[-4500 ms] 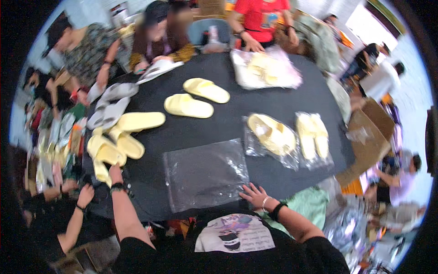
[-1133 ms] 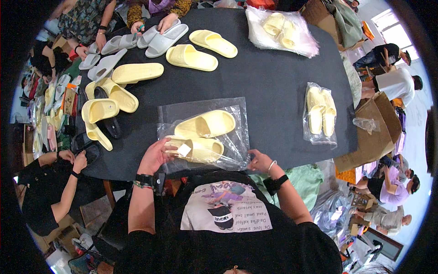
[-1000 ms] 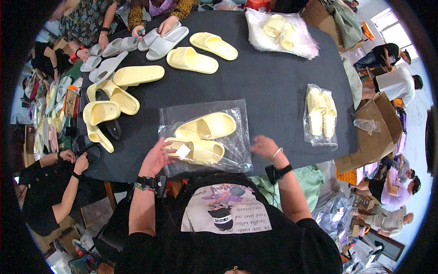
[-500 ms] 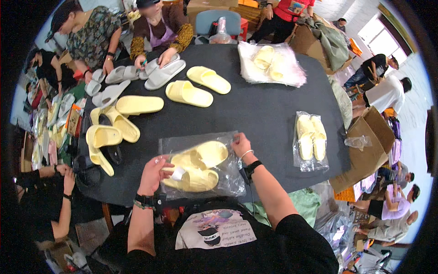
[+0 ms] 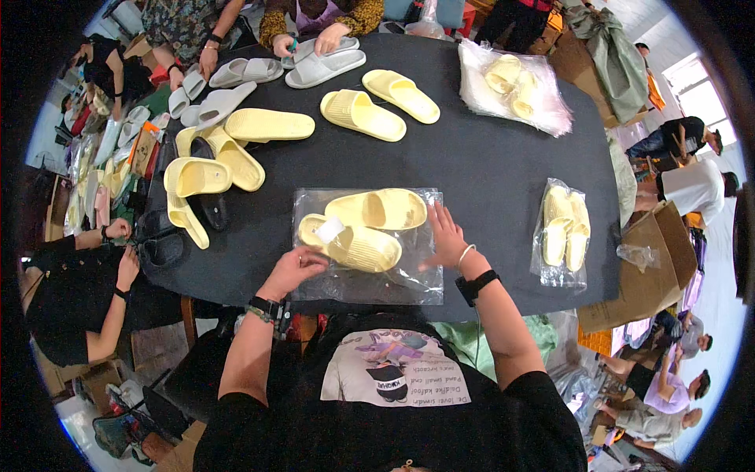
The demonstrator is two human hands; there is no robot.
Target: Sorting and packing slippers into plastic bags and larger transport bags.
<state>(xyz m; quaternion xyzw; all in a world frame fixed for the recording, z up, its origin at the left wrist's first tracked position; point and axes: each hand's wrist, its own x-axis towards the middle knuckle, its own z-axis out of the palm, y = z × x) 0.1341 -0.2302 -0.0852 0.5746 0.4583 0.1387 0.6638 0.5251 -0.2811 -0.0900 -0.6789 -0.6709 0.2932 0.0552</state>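
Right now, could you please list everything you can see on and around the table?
clear plastic bag: one, near table edge, under a pair
yellow slippers on the bag: two, between the hands
bagged yellow pair: one, right side
loose yellow slippers: about seven, left and far side
grey slippers: several, far left
bag of yellow slippers: one, far right
black table: one, round
cardboard box: one, brown, right
left hand: on the bag's near edge
right hand: flat on the bag
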